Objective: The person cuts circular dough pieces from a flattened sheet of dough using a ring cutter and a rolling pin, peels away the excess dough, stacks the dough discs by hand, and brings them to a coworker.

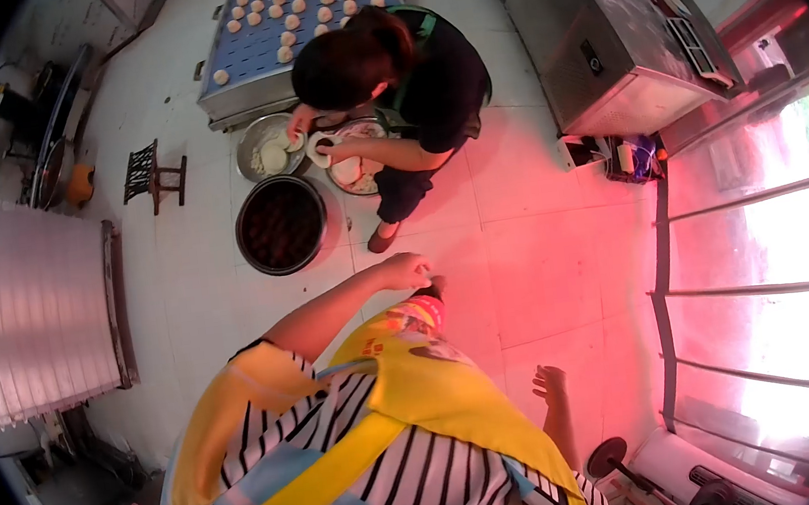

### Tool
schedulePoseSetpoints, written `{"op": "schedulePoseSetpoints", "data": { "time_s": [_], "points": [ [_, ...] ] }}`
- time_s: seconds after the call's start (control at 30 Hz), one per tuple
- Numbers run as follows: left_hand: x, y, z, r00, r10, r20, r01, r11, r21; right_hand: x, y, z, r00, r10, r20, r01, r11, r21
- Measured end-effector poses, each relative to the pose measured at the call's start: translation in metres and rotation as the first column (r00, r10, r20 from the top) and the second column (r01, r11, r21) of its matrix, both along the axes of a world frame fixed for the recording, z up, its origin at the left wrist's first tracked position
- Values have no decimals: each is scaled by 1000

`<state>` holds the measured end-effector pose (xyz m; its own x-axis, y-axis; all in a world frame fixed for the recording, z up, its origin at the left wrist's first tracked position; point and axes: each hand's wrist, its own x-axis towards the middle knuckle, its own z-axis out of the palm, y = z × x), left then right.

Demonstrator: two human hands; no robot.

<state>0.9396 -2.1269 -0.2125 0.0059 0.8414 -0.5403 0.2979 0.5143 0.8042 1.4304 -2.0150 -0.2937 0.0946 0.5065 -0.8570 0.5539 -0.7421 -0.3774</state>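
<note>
My left hand (407, 270) is in front of my yellow apron (459, 376), above the tiled floor, with its fingers curled in and nothing seen in them. My right hand (551, 382) hangs low beside my body, empty, its fingers apart. Ahead, a crouching co-worker (434, 70) holds a round piece of dough with a dark filling (324, 148). By the co-worker's hands are a metal bowl of pale dough pieces (244, 156) and a second bowl of pale dough (377, 187). Nearest my left hand is a large pot of dark contents (322, 232).
A blue-topped tray (247, 51) bears many round buns behind the co-worker. A small dark stool (154, 176) stands at left. A steel cabinet (582, 63) is at upper right, and a window with bars (768, 289) lines the right side. A pale curtain (36, 304) hangs left.
</note>
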Motion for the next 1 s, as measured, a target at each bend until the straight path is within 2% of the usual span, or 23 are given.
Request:
{"op": "schedulePoseSetpoints", "data": {
  "time_s": [0.07,0.1,0.17,0.2,0.27,0.3,0.33,0.4,0.43,0.5,0.53,0.57,0.63,0.67,0.7,0.73,0.77,0.8,0.83,0.93,0.97,1.0],
  "points": [
    [12,53,-25,989,-140,-54,143,988,50,3,-2,4,994,9,-106,-4,999,46],
    [21,81,-35,968,-222,-119,226,974,23,13,5,8,988,33,-149,-21,997,81],
    [33,125,-47,899,-359,-251,357,932,-56,26,26,10,992,81,-94,-85,996,-34],
    [42,137,-47,904,-331,-269,331,942,-46,31,37,11,990,119,-78,-127,987,-99],
    [50,149,-43,901,-279,-333,285,958,-34,45,52,10,965,262,-18,-263,962,-69],
    [54,150,-40,932,-266,-246,248,963,-103,52,64,6,947,322,7,-321,944,-82],
    [58,148,-39,945,-209,-253,189,977,-101,61,79,1,929,370,24,-366,924,-114],
    [70,134,20,965,-62,-254,38,994,-102,72,117,-7,871,488,52,-470,860,-198],
    [78,123,52,930,57,-364,-63,998,-5,72,138,-11,837,544,60,-516,820,-247],
    [88,97,115,778,286,-559,-213,958,194,62,180,-19,767,635,86,-583,747,-319],
    [88,81,135,690,440,-575,-301,897,325,49,202,-22,735,670,103,-609,720,-332],
    [87,64,154,585,579,-568,-364,813,455,30,223,-27,715,688,126,-630,711,-311],
    [82,24,206,357,845,-397,-515,533,671,-20,257,-35,680,712,178,-688,703,-183],
    [79,1,238,200,898,-391,-463,438,770,-49,272,-36,660,723,203,-722,686,-95],
    [75,-24,271,113,910,-398,-396,409,823,-85,279,-39,607,767,207,-769,633,-87],
    [71,-48,288,-5,956,-295,-235,285,929,-123,283,-39,549,807,218,-814,575,-78],
    [68,-73,302,-97,980,-174,-53,169,984,-160,279,-38,579,804,135,-810,587,-20],
    [71,-96,319,-121,990,-74,-32,71,997,-188,269,-35,606,794,53,-796,605,29],
    [72,-117,328,-169,986,15,34,-9,999,-219,252,-33,552,833,45,-834,549,57],
    [73,-205,298,-338,930,-142,-99,115,988,-320,167,-32,385,923,13,-911,378,162],
    [73,-234,276,-400,883,-247,-238,160,958,-353,133,-32,330,944,-22,-930,329,166],
    [67,-265,265,-394,762,-513,-372,378,848,-377,97,-31,282,958,-55,-944,287,165]
  ]
}}
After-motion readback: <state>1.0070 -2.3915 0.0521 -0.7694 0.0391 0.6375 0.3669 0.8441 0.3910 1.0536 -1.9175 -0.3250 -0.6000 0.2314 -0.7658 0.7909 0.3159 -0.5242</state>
